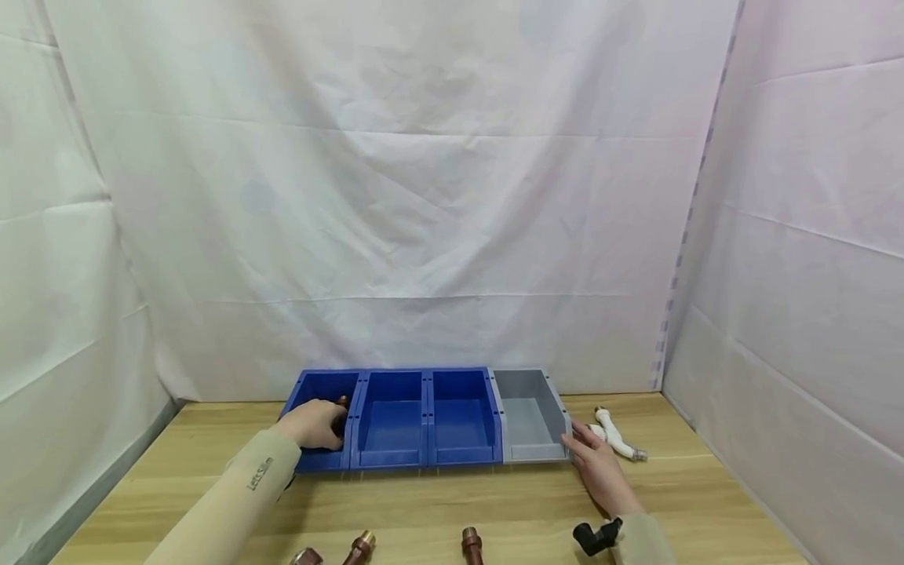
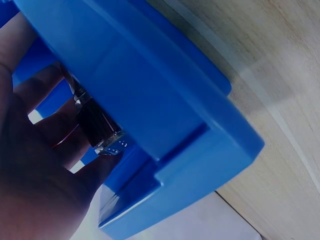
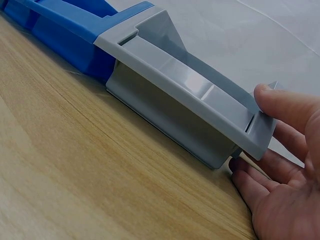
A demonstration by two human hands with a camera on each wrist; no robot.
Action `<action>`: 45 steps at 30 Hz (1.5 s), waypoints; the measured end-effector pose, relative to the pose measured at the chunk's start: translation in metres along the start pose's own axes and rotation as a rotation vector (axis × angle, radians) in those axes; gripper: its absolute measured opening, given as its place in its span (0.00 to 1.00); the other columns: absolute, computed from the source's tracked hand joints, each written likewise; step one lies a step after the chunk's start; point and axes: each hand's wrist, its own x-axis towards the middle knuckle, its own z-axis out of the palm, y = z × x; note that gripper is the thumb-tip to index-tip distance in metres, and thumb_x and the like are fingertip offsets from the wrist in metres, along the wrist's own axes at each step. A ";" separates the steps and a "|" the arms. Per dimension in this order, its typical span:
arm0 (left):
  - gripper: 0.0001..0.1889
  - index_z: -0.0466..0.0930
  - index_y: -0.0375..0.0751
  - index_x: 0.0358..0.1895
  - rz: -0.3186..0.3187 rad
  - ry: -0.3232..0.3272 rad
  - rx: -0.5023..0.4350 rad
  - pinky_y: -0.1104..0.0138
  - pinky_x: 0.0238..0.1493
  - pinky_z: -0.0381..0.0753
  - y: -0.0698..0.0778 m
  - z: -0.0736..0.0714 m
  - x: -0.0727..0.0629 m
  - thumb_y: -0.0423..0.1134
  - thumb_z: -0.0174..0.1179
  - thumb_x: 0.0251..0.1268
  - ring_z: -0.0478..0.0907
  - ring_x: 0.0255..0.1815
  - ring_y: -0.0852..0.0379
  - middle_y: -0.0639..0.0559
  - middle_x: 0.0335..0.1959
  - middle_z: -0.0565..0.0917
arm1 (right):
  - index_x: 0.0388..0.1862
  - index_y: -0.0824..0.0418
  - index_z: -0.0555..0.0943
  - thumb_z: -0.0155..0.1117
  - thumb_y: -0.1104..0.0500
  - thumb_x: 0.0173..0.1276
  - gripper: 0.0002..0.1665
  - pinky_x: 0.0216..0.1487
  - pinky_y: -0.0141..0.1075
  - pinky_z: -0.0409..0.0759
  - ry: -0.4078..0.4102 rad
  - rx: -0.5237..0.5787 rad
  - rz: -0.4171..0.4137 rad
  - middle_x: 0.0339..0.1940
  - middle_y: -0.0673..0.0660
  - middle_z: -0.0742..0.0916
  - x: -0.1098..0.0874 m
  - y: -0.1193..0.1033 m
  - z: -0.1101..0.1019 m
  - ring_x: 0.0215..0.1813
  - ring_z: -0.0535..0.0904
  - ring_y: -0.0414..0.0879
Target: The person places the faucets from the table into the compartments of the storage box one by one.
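Note:
At the left end of a row of bins, my left hand (image 1: pixel 314 424) reaches into a blue bin (image 1: pixel 328 384). It holds a dark brown pipe fitting (image 2: pixel 97 122) with shiny metal ends, partly hidden behind the bin's wall in the left wrist view. My right hand (image 1: pixel 600 469) grips the right side of the grey bin (image 1: pixel 531 453) at the row's other end. In the right wrist view the thumb (image 3: pixel 280 102) lies on the rim, with the other fingers along the outside and below.
Two more blue bins (image 1: pixel 391 457) (image 1: pixel 462 455) stand between. A white curved fitting (image 1: pixel 616 435) lies right of the grey bin. Several brown fittings (image 1: pixel 360 547) (image 1: pixel 472 544) lie at the near table edge, partly cut off. White cloth (image 1: pixel 438 196) hangs behind and at both sides.

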 end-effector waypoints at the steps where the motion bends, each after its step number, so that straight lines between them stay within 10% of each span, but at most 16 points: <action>1: 0.15 0.83 0.42 0.41 0.000 0.002 0.001 0.57 0.35 0.70 0.000 0.000 0.000 0.33 0.69 0.44 0.69 0.29 0.54 0.54 0.32 0.80 | 0.76 0.67 0.53 0.57 0.60 0.72 0.39 0.55 0.26 0.72 -0.002 0.001 -0.001 0.75 0.65 0.61 0.000 0.000 0.000 0.53 0.73 0.27; 23: 0.22 0.83 0.37 0.49 -0.010 0.016 -0.008 0.50 0.46 0.77 -0.005 0.007 0.001 0.35 0.71 0.45 0.80 0.44 0.46 0.46 0.44 0.84 | 0.77 0.67 0.51 0.57 0.58 0.73 0.41 0.55 0.26 0.71 0.007 -0.015 0.034 0.75 0.67 0.60 -0.001 -0.001 -0.002 0.53 0.72 0.28; 45: 0.18 0.84 0.40 0.46 -0.020 0.022 -0.012 0.54 0.39 0.76 -0.010 0.013 0.005 0.36 0.72 0.48 0.77 0.35 0.54 0.50 0.39 0.84 | 0.77 0.66 0.52 0.58 0.57 0.73 0.41 0.53 0.24 0.72 0.001 -0.028 0.027 0.74 0.66 0.61 0.000 0.000 -0.001 0.52 0.73 0.27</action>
